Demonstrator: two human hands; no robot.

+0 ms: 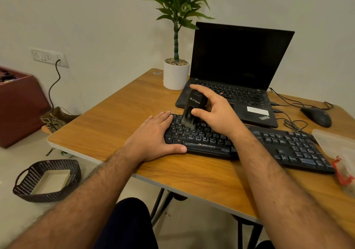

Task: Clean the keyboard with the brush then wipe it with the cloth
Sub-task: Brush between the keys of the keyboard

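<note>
Bearing the whole lot: one wooden desk [107, 125], with an open black laptop [240, 60] (screen dark) and a potted plant [175, 72] at the back. Black keyboard [278, 145] lying along the near edge, left hand [153, 139] resting flat with straight fingers on its left end. Black brush [194, 104] gripped upright in the right hand [217, 110], bristles touching the upper-left keys.
</note>
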